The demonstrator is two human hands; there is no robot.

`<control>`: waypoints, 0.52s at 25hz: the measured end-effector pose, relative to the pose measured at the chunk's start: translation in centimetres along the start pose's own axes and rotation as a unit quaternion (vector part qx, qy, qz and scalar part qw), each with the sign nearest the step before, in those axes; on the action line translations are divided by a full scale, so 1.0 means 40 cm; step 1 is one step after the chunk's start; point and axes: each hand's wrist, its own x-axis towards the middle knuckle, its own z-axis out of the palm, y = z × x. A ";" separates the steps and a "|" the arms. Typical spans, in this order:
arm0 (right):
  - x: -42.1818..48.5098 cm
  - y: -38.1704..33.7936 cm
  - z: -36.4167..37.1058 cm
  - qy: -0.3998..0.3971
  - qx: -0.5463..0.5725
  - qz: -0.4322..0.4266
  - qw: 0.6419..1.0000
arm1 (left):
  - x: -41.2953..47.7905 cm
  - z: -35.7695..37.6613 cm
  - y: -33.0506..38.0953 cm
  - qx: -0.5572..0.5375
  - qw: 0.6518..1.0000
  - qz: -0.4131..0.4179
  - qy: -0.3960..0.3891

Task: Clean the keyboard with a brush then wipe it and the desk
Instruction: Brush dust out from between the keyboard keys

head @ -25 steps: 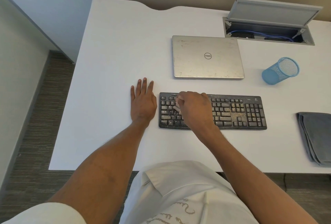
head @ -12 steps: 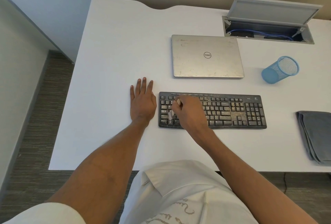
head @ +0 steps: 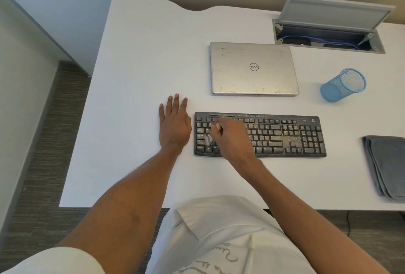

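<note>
Here the keyboard [head: 285, 135] lies flat near the front edge of the white desk [head: 142, 65], its black keys speckled with pale grit, thickest around the arrow keys and the block just left of the number pad. The right hand [head: 232, 137] is curled over the keyboard's left half, its fingers clenched round a small brush [head: 207, 140]. Pale bristles seem to touch the keys in the lower left rows, though the brush is blurred and mostly hidden under the hand. The left hand [head: 174, 124] lies flat on the desk just beside the keyboard's left end, palm down, fingers straight and together, grasping nothing. Behind the keyboard sits a closed silver laptop [head: 254, 67], its lid scuffed and dusty. To the right of the laptop a blue mesh cup [head: 343, 85] lies on its side. A folded grey cloth [head: 385, 164] rests at the right edge of the desk, well apart from the keyboard. At the back right a cable hatch [head: 328, 39] stands open, with blue cable inside.
</note>
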 end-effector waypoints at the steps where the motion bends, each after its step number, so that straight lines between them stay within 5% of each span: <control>1: -0.002 0.001 -0.006 0.009 0.019 0.004 1.000 | 0.000 0.001 0.000 0.001 1.000 0.000 0.000; 5: -0.015 0.013 -0.028 0.059 0.072 0.001 0.996 | 0.003 0.005 -0.002 0.001 1.000 -0.004 -0.006; 13: -0.014 0.021 -0.023 0.029 0.023 0.011 0.999 | 0.002 0.006 -0.003 -0.002 1.000 -0.001 -0.002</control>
